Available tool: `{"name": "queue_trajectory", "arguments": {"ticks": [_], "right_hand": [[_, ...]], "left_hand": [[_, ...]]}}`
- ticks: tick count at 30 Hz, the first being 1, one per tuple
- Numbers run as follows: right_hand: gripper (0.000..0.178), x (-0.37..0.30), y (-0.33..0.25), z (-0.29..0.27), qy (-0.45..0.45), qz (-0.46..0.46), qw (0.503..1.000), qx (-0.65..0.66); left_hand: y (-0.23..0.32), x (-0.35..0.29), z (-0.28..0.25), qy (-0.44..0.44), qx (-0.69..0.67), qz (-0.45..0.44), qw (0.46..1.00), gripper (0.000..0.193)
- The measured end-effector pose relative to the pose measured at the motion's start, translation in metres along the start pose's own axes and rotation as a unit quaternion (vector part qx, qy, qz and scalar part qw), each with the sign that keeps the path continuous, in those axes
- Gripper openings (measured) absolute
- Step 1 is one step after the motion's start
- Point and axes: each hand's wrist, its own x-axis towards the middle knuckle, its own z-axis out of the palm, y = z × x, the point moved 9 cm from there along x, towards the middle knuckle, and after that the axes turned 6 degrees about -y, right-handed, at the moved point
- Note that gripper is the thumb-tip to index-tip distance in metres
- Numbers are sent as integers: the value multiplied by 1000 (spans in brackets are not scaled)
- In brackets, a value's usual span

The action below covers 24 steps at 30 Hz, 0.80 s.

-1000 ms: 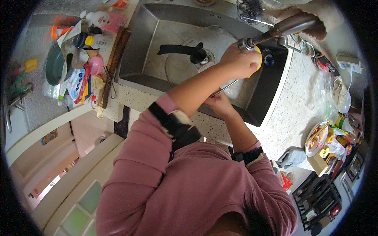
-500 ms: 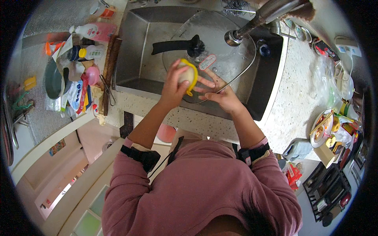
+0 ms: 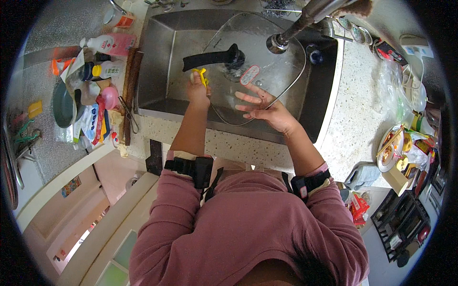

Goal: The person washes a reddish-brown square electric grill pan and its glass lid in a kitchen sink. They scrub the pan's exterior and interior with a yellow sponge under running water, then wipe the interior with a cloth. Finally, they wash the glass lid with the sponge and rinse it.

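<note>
Over the sink (image 3: 157, 71), left hand (image 3: 198, 90) now pinches the sponge (image 3: 202, 76) apart from the right hand (image 3: 265, 107), fingers spread.

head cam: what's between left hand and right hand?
Only the glass lid: left hand with yellow sponge at its edge, right hand against it.

Home kitchen: steel sink (image 3: 157, 71) with faucet (image 3: 305, 19), speckled stone counter (image 3: 353, 109), detergent bottles (image 3: 107, 45), glass pot lid (image 3: 281, 71)
</note>
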Motion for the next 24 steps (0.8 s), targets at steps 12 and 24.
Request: {"name": "queue_trajectory", "arguments": {"ticks": [12, 24], "right_hand": [[83, -6, -94, -65, 56, -111, 986, 110], [98, 5, -60, -31, 47, -130, 979, 147]], "left_hand": [[-8, 14, 0, 22, 67, -63, 996, 41], [46, -100, 87, -166, 350, 426, 818, 31]]}}
